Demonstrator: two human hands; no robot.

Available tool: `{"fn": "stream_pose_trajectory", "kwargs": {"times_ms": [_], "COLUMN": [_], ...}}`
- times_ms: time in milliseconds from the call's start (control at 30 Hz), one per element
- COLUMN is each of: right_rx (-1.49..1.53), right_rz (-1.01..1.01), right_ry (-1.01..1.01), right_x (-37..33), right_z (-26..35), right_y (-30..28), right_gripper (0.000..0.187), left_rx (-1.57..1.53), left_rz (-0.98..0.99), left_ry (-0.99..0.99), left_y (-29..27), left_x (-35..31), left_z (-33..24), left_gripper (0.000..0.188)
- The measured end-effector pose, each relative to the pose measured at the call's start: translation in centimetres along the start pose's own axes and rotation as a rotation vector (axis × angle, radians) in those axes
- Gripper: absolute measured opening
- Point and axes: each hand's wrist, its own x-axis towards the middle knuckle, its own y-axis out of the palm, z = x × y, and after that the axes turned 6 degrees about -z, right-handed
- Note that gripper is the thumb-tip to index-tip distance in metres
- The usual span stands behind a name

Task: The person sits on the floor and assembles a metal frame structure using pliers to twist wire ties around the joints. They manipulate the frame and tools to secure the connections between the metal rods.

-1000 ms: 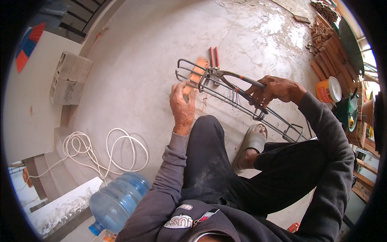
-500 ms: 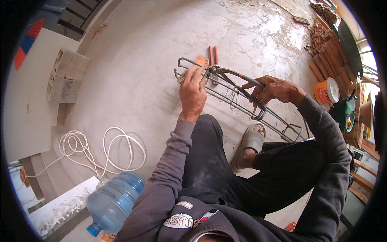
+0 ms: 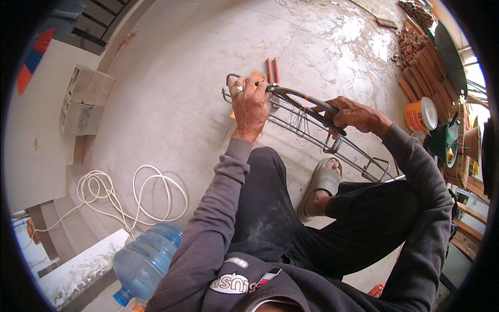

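Observation:
A long, narrow rebar cage (image 3: 289,125) slants from the middle of the floor toward my right knee, with stirrups along it. My right hand (image 3: 356,115) is wrapped round the dark handles of long end-cutting nippers (image 3: 301,98). The nippers' jaws are by the cage's far-left end, next to my left hand (image 3: 251,106). That hand, with a ring on one finger, is curled over the cage's end bars; its fingertips are hidden. Loose thin tie wire (image 3: 300,124) hangs on the cage. Just beyond lie red-handled pliers (image 3: 273,70). An orange thing (image 3: 256,77) shows partly behind my left fingers.
At left are concrete blocks (image 3: 87,99), a coiled white cable (image 3: 165,176) and a blue water jug (image 3: 148,257). Stacked brown tiles (image 3: 429,73), an orange-and-white bucket (image 3: 420,114) and a green basin (image 3: 444,140) line the right side. My sandalled foot (image 3: 325,182) is beside the cage.
My right hand has drawn the nippers' handles closer together. My left hand has rolled over at the cage end, so its ring now shows more plainly.

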Motion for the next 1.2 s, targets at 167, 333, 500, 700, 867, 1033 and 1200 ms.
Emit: {"fn": "stream_pose_trajectory", "kwargs": {"times_ms": [167,333,500,700,867,1033,1200], "right_rx": [0.01,0.15,0.11,-0.418,-0.528,0.0,0.267], "right_rz": [0.062,0.083,0.039,-0.094,-0.049,-0.03,0.04], "right_ry": [0.038,0.076,0.084,-0.267,-0.57,0.099,0.187], "right_x": [1.0,1.0,0.6,0.3,0.6,0.5,0.4], "right_z": [-1.2,-0.8,-0.5,-1.1,-2.6,-0.2,1.4], "right_y": [-0.4,0.3,0.4,0.6,0.4,1.4,2.1], "right_gripper": [0.057,0.062,0.061,0.036,0.023,0.028,0.037], "left_rx": [-0.075,-0.17,-0.21,-0.234,-0.218,-0.261,-0.219], "left_rz": [0.037,0.077,0.048,0.022,0.019,0.027,0.115], "left_ry": [-0.008,-0.038,-0.018,-0.004,0.014,0.002,-0.012], "left_y": [1.1,1.2,1.5,1.4,1.7,1.6,0.9], "left_x": [-0.3,-0.5,-0.7,-0.5,-0.6,-0.7,-0.8], "left_z": [0.5,1.4,1.8,1.9,1.9,2.3,1.9], "left_gripper": [0.025,0.026,0.025,0.026,0.027,0.027,0.05]}}
